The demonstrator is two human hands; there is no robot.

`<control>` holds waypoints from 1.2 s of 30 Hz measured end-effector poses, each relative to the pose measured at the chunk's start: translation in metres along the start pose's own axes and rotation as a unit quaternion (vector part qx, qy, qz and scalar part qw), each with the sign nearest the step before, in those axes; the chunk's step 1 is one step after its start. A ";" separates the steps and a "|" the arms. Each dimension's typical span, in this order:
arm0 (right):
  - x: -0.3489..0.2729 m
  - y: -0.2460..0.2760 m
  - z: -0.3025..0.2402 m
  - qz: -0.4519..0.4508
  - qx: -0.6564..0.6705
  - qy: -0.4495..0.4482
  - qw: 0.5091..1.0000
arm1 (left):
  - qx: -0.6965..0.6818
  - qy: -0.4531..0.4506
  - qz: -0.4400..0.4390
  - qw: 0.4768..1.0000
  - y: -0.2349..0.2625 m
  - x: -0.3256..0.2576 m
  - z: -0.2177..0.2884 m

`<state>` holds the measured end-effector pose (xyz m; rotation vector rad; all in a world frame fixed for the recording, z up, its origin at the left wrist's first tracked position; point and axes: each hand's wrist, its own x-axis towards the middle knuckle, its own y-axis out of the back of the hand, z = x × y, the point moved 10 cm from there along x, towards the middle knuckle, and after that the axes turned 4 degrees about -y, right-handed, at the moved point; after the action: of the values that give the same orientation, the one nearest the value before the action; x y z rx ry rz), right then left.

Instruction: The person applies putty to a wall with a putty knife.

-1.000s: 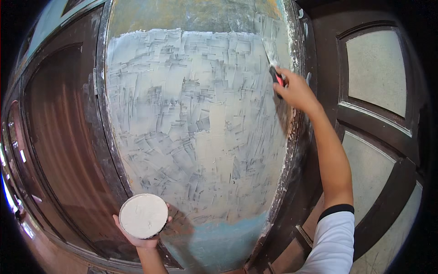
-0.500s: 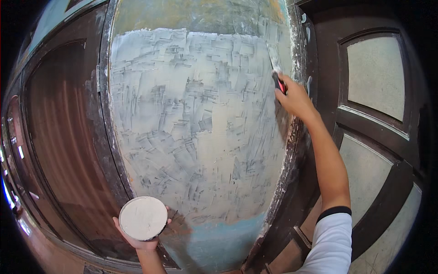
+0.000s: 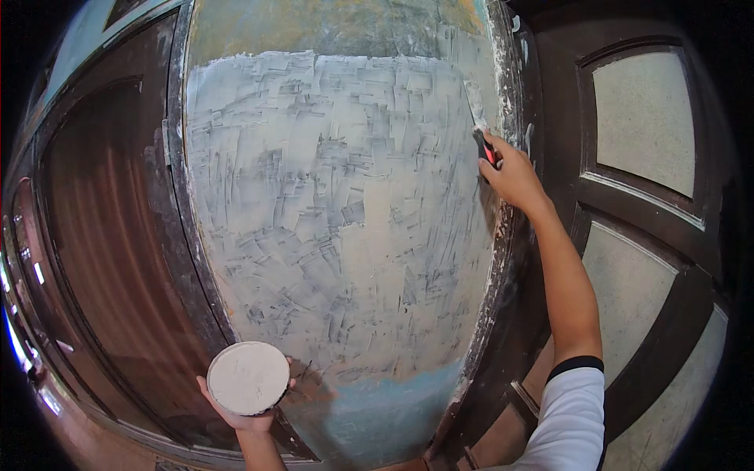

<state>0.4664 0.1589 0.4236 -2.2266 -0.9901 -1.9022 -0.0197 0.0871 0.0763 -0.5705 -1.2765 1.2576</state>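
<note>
My right hand point(image 3: 512, 177) grips a putty knife point(image 3: 480, 125) by its black and red handle. The blade points up and is smeared with white putty, lying against the upper right of the wall point(image 3: 345, 196) near its edge. Rough, overlapping strokes of pale putty cover most of this wall, with grey showing through. Low on the left, my left hand point(image 3: 250, 422) cups a round tub point(image 3: 249, 377) from beneath, fingers and thumb around its sides. White putty fills the tub with a nearly smooth surface.
A brown wooden door point(image 3: 102, 235) with a curtain-like panel stands at the left. On the right is a dark panelled door point(image 3: 561, 125) with pale insets. A paint-chipped frame point(image 3: 503, 228) borders the wall there. Bare bluish wall point(image 3: 377, 416) shows along the bottom.
The putty knife and my right hand have shifted slightly down and to the right along the wall. My left hand still holds the tub in nearly the same place.
</note>
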 end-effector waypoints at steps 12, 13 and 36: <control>0.051 0.029 0.017 0.015 -0.034 -0.015 0.999 | 0.014 0.009 -0.007 1.000 0.007 0.002 -0.003; 0.029 0.023 0.020 0.024 -0.027 0.008 0.999 | 0.015 0.024 -0.030 0.999 0.009 0.001 -0.002; -0.372 -0.121 -0.138 -0.230 0.325 -0.065 0.915 | -0.137 0.184 -0.081 0.970 -0.011 -0.055 -0.048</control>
<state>0.2731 0.0359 0.0785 -1.8289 -1.9584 -1.2389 0.0385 0.0486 0.0514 -0.8366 -1.1600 0.7978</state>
